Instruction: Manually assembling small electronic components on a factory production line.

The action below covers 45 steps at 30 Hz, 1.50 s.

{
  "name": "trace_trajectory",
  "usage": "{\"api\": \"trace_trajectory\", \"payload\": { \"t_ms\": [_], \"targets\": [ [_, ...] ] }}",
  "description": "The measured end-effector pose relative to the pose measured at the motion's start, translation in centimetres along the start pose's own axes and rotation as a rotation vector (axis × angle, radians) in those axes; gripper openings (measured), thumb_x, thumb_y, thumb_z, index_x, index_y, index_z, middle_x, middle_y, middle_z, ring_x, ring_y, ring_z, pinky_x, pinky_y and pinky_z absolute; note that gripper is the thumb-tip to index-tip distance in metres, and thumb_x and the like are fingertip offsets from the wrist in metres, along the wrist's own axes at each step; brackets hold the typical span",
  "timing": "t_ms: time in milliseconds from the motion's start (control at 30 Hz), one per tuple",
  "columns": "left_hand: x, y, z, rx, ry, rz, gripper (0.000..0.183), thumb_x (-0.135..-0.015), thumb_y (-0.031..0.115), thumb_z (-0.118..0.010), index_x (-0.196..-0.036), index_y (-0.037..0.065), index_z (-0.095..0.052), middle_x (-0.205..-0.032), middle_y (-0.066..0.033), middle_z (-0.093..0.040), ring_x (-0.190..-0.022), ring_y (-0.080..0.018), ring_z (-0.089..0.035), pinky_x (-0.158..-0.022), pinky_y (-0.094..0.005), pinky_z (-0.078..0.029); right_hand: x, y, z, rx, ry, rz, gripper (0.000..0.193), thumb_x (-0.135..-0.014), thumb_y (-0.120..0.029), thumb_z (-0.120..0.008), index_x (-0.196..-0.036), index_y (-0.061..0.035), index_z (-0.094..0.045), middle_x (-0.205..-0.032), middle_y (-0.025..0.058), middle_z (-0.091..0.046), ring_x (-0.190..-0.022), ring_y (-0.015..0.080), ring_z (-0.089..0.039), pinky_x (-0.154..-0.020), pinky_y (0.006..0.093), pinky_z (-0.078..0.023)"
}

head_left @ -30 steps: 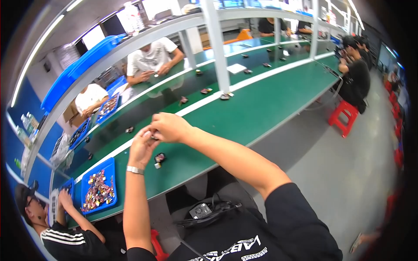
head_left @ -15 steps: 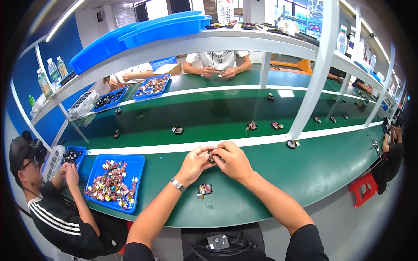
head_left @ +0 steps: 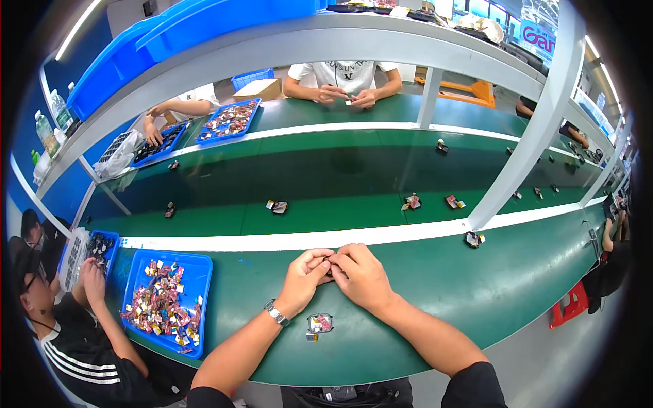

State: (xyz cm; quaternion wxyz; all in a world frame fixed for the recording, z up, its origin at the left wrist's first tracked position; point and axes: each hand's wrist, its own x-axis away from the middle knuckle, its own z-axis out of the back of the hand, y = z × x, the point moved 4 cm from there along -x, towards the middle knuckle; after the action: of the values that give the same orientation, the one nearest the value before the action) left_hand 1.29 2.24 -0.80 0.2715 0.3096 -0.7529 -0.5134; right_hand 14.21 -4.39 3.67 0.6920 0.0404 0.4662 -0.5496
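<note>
My left hand (head_left: 307,281) and my right hand (head_left: 359,273) meet over the green bench, fingers closed around a small dark case (head_left: 329,273). Most of that case is hidden behind fingers and thumbs. On the bench just below them lies a black square-framed case with a pinkish circuit (head_left: 320,322) inside. A small yellow-and-silver piece (head_left: 312,337) sticks out at its lower edge. To the left stands a blue tray (head_left: 207,272) holding a heap of small pink, white and yellow circuit pieces.
A conveyor belt (head_left: 340,180) with several spaced-out small assemblies runs beyond the white rail (head_left: 286,241). A shelf post (head_left: 524,149) rises at right, under a shelf carrying blue bins (head_left: 190,37). A co-worker (head_left: 81,340) sits close at left; others work across the belt.
The view has shifted, so the bench and tray sit lower in the picture. My hands stay together on the small dark case, with the fingers slightly moved. Assemblies on the belt appear farther right.
</note>
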Motion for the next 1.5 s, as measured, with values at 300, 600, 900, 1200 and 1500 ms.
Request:
{"api": "trace_trajectory", "payload": {
  "t_ms": [300,600,900,1200,1500],
  "targets": [
    [0.2,-0.9,0.2,-0.09,0.056,-0.076,0.018,-0.099,0.004,-0.051,-0.117,-0.001,-0.055,-0.109,-0.0076,-0.066,-0.097,-0.0113,-0.063,-0.083,-0.0259,-0.052,0.9,1.8,-0.5,-0.457,-0.065,-0.349,0.02,-0.081,0.002,-0.07,-0.101,0.0007,-0.067,-0.094,0.0092,-0.063,-0.075,0.0129,-0.065,-0.066,0.0245,-0.054],
    [-0.2,-0.3,0.5,-0.03,0.096,-0.212,0.037,-0.098,0.004,-0.051,-0.133,0.001,-0.042,-0.127,-0.0155,-0.058,-0.109,-0.02,-0.061,-0.09,-0.0333,-0.054,-1.0,5.5,-1.7,-0.528,-0.089,-0.528,0.019,-0.083,-0.007,-0.073,-0.099,0.0007,-0.067,-0.088,0.0052,-0.067,-0.076,0.0082,-0.064,-0.07,0.023,-0.052],
    [-0.4,-0.3,0.2,-0.141,0.11,-0.209,0.025,-0.096,0.001,-0.051,-0.12,-0.004,-0.052,-0.123,-0.0179,-0.059,-0.109,-0.026,-0.063,-0.089,-0.0366,-0.056,-6.0,16.5,-3.0,-0.102,0.14,-0.618,0.021,-0.077,-0.013,-0.075,-0.094,-0.0026,-0.068,-0.089,0.0131,-0.068,-0.084,0.0298,-0.066,-0.076,0.0387,-0.053],
    [-0.3,-0.2,0.8,-0.17,0.089,-0.194,0.02,-0.096,0.003,-0.053,-0.114,-0.005,-0.056,-0.109,-0.0172,-0.065,-0.097,-0.0222,-0.066,-0.082,-0.0342,-0.057,1.3,19.8,11.4,0.465,0.284,-0.564,0.043,-0.071,-0.007,-0.071,-0.11,-0.0018,-0.054,-0.106,0.0175,-0.058,-0.104,0.0382,-0.053,-0.091,0.0456,-0.044],
    [-0.3,0.8,1.4,-0.086,-0.02,0.086,0.02,-0.097,0.005,-0.051,-0.114,-0.005,-0.056,-0.107,-0.0174,-0.066,-0.09,-0.0207,-0.067,-0.081,-0.0314,-0.057,0.8,23.3,9.8,0.476,0.243,-0.67,0.042,-0.077,-0.014,-0.072,-0.114,0.0008,-0.058,-0.1,0.0191,-0.067,-0.093,0.0391,-0.061,-0.085,0.0472,-0.048]
  ]
}}
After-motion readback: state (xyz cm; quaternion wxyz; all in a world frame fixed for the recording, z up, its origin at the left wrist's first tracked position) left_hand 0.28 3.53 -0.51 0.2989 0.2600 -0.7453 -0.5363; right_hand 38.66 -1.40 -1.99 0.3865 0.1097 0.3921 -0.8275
